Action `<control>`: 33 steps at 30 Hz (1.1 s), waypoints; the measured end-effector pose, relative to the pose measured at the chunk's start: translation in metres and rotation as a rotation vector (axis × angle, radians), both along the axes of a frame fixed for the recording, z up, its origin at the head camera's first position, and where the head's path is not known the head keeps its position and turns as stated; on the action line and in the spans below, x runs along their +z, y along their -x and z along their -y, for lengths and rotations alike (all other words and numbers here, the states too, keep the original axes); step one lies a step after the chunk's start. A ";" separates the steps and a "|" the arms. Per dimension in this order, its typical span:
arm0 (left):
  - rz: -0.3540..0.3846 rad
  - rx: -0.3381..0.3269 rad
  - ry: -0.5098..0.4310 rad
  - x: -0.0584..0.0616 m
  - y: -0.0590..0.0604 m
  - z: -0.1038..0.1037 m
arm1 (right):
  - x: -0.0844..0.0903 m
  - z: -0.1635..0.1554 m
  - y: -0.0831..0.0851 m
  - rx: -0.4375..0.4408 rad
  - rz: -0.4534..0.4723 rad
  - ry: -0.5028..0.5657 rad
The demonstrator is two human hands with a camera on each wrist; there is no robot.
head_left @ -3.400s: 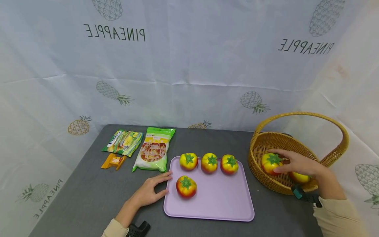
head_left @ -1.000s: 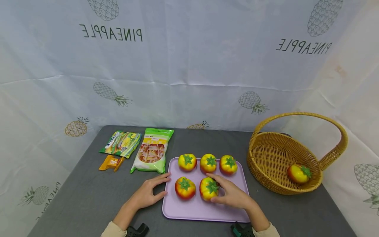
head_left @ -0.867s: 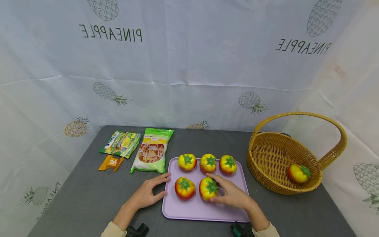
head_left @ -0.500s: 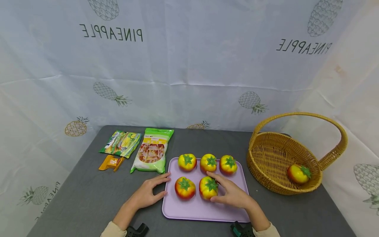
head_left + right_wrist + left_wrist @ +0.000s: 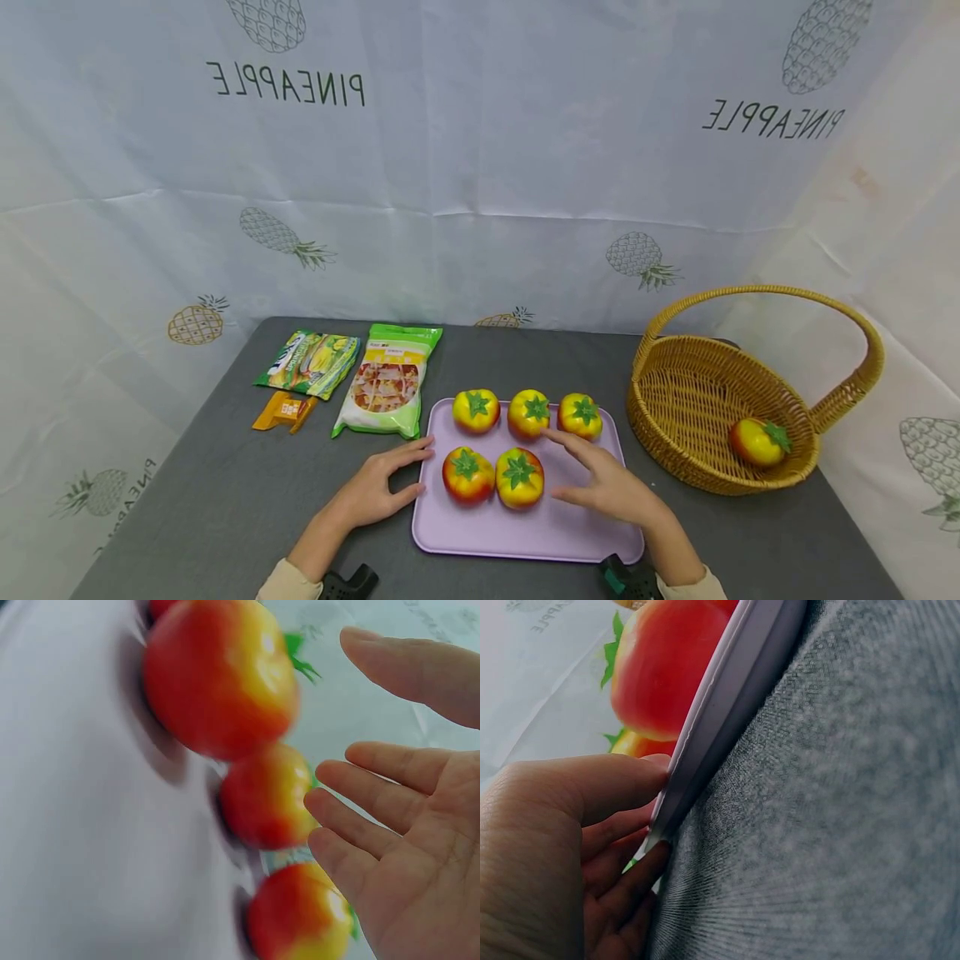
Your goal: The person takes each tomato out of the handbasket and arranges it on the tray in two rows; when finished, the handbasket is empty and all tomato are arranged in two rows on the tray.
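On the lilac tray (image 5: 570,529), red-and-yellow tomatoes with green star-shaped tops stand in two rows. Behind are the left tomato (image 5: 476,412), the middle one and the right one; in front, a redder tomato (image 5: 468,476) sits close beside a yellower tomato (image 5: 520,478). My right hand (image 5: 611,487) hovers over the tray just right of that yellower tomato, fingers spread and holding nothing; the right wrist view shows its bare palm (image 5: 435,847). At the tray's left edge rests my left hand (image 5: 375,486), its thumb (image 5: 630,784) and fingertips touching the rim.
A wicker basket (image 5: 675,454) with a tall handle stands at the right, one tomato (image 5: 757,442) inside. Left of the tray lie a green-and-white food bag (image 5: 387,383), a green packet (image 5: 310,362) and a small orange packet (image 5: 286,411). A pineapple-print curtain hangs behind.
My right hand carried a tomato from the basket to the tray's front row. It has since shifted that tomato left, let go and drawn back right. The left hand stays at the tray edge.
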State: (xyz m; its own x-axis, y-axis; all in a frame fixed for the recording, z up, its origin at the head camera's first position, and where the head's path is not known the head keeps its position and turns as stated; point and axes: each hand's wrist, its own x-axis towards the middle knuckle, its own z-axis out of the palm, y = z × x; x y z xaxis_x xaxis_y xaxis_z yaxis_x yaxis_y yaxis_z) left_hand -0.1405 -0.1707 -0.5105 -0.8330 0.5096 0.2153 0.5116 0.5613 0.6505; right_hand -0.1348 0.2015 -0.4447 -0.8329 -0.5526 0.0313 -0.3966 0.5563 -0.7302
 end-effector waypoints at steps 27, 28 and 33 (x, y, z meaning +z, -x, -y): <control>0.014 0.005 0.012 0.000 0.000 0.001 | 0.053 -0.145 0.001 -0.228 -0.134 0.067; 0.016 0.005 0.011 0.000 0.000 0.001 | 0.055 -0.149 0.001 -0.236 -0.135 0.067; 0.018 -0.002 0.004 0.001 0.001 0.000 | 0.057 -0.174 0.004 -0.277 -0.138 0.075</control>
